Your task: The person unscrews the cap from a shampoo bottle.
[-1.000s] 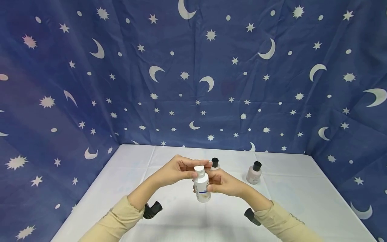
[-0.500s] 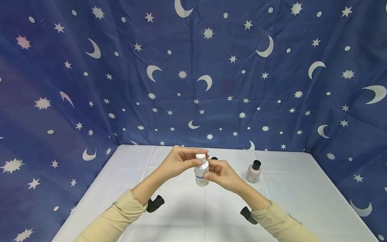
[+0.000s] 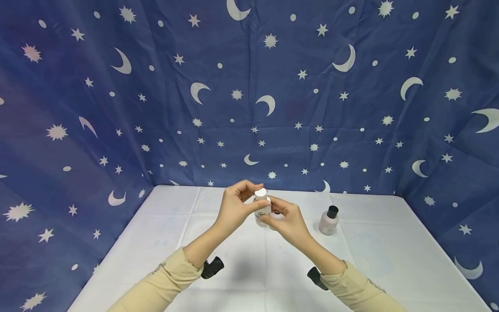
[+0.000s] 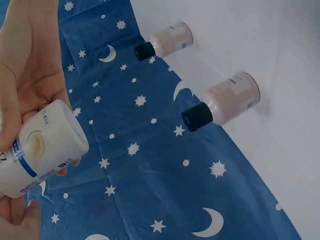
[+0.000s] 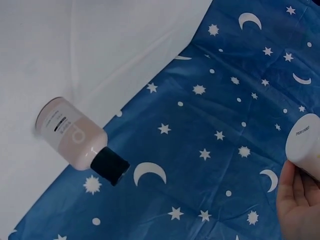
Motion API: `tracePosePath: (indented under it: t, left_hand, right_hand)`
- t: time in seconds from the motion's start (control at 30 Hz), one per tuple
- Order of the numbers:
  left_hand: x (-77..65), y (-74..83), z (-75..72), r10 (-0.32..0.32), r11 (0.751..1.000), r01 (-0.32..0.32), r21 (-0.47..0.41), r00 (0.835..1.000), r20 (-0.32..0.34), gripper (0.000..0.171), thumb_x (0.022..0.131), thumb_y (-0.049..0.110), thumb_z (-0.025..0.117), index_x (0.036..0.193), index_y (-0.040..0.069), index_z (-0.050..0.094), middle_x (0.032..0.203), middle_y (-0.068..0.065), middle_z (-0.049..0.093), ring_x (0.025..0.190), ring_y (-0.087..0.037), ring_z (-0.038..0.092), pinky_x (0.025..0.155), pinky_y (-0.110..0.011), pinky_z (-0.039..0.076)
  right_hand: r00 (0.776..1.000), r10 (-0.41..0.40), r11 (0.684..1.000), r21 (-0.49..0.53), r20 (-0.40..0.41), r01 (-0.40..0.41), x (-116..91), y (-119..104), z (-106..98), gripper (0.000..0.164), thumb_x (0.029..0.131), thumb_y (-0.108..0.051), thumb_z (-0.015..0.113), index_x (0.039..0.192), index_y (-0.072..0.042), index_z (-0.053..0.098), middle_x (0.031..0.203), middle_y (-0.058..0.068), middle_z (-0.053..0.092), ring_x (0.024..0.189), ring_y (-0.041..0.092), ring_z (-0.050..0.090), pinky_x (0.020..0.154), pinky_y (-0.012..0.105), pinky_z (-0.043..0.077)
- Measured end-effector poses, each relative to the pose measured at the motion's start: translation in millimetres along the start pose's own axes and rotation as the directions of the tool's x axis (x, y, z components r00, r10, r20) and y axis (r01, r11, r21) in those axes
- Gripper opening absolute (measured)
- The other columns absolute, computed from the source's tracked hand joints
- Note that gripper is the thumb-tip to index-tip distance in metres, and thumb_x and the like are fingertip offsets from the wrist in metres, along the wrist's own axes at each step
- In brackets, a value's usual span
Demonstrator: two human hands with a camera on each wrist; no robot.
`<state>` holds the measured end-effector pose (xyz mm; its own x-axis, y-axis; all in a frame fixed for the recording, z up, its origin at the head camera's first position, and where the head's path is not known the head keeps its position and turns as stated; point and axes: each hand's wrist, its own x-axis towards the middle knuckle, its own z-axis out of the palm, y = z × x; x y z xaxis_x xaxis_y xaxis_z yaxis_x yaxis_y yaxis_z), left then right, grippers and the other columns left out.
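A white plastic bottle (image 3: 262, 212) with a white cap is held above the table between both hands. My left hand (image 3: 235, 204) has thumb and fingers around the cap end. Lower down, my right hand (image 3: 287, 219) grips the bottle's body, its thumb across the front. A blue band and dark print show on the bottle (image 4: 47, 147) in the left wrist view. Its base, with small stamped print, shows on the bottle (image 5: 306, 142) at the right edge of the right wrist view. Whether the cap is loose I cannot tell.
A pink bottle with a black cap (image 3: 328, 221) stands on the white-covered table (image 3: 374, 260) to the right. Another pink bottle (image 4: 225, 100) stands behind my right hand, mostly hidden in the head view. A blue star-patterned cloth (image 3: 218, 108) hangs behind and at both sides.
Both hands have moved up and away in the head view with the bottle. The bottle has turned, so its blue band no longer faces the head camera. The pink bottles stay put.
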<state>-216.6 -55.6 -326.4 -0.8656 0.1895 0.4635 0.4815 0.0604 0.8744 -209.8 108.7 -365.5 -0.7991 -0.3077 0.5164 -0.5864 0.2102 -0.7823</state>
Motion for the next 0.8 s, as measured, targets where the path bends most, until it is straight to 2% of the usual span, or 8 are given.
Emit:
tracePosePath:
  t: [0.17,0.27,0.37,0.43,0.5,0.57,0.67,0.8]
  left_hand:
    - [0.7,-2.7,3.3,-0.018,0.999,0.018,-0.032,1.000,-0.006,0.029,0.074,-0.003,0.076,0.099,-0.005,0.062,0.109,-0.021,0.065,0.087,0.001,0.062,0.097,-0.028,0.050]
    - [-1.2,-5.5,5.2,-0.025,0.998,0.025,-0.058,1.000,0.000,0.038,0.076,-0.002,0.074,0.112,-0.004,0.061,0.112,-0.022,0.063,0.090,-0.006,0.064,0.095,-0.027,0.051]
    - [-2.8,-7.8,6.0,-0.029,0.996,0.031,-0.081,0.999,0.025,0.044,0.079,-0.001,0.073,0.120,-0.005,0.058,0.118,-0.022,0.062,0.100,-0.017,0.066,0.095,-0.026,0.051]
    - [-3.3,-9.6,4.7,-0.023,0.995,0.029,-0.091,0.998,0.066,0.050,0.079,0.000,0.073,0.125,-0.005,0.056,0.124,-0.021,0.060,0.111,-0.024,0.063,0.098,-0.026,0.048]
    - [-3.5,-11.2,1.6,-0.006,0.995,0.018,-0.095,0.991,0.130,0.055,0.080,0.004,0.073,0.131,-0.003,0.052,0.133,-0.019,0.055,0.123,-0.026,0.054,0.104,-0.027,0.043]
    - [-3.8,-13.0,-3.1,0.022,0.995,0.000,-0.104,0.977,0.212,0.059,0.084,0.011,0.070,0.137,-0.001,0.046,0.142,-0.016,0.047,0.134,-0.025,0.043,0.110,-0.029,0.036]
    - [-3.9,-13.4,-10.9,0.064,0.993,-0.027,-0.114,0.942,0.329,0.058,0.093,0.022,0.058,0.143,0.002,0.037,0.151,-0.013,0.034,0.140,-0.025,0.031,0.114,-0.037,0.029]
    - [-3.9,-12.7,-17.8,0.085,0.992,-0.036,-0.124,0.905,0.416,0.050,0.099,0.023,0.047,0.140,-0.004,0.039,0.151,-0.013,0.033,0.140,-0.024,0.031,0.113,-0.039,0.032]
  right_hand:
    - [1.000,0.026,1.000,0.000,-0.004,-0.026,-2,1,-1,0.041,0.081,-0.006,0.072,0.119,0.004,0.061,0.101,0.017,0.071,0.093,0.004,0.066,0.085,0.027,0.055]
    - [0.999,0.045,0.999,0.009,0.011,-0.045,-3,3,-1,0.042,0.082,-0.008,0.071,0.120,0.004,0.060,0.103,0.017,0.071,0.096,0.005,0.066,0.088,0.027,0.054]
    - [0.998,0.056,0.998,0.004,0.026,-0.056,-5,5,-1,0.042,0.083,-0.010,0.071,0.121,0.003,0.060,0.106,0.017,0.070,0.098,0.009,0.066,0.089,0.028,0.054]
    - [0.998,0.054,0.999,-0.005,0.032,-0.054,-6,6,-2,0.043,0.083,-0.011,0.070,0.122,0.003,0.059,0.108,0.017,0.070,0.100,0.010,0.066,0.089,0.028,0.054]
    - [0.998,0.057,0.998,0.002,0.034,-0.057,-7,6,-3,0.043,0.083,-0.010,0.071,0.122,0.003,0.059,0.110,0.017,0.069,0.100,0.010,0.066,0.089,0.028,0.053]
    - [0.998,0.059,0.998,0.010,0.037,-0.059,-9,6,-5,0.043,0.083,-0.010,0.070,0.122,0.004,0.059,0.111,0.018,0.069,0.100,0.008,0.066,0.089,0.027,0.053]
    - [0.996,0.073,0.997,0.022,0.046,-0.074,-10,7,-7,0.042,0.084,-0.010,0.070,0.122,0.004,0.058,0.111,0.018,0.068,0.099,0.007,0.065,0.089,0.027,0.053]
    - [0.994,0.085,0.996,0.018,0.064,-0.086,-13,6,-7,0.044,0.084,-0.012,0.070,0.124,0.002,0.057,0.113,0.017,0.068,0.101,0.010,0.065,0.089,0.027,0.053]
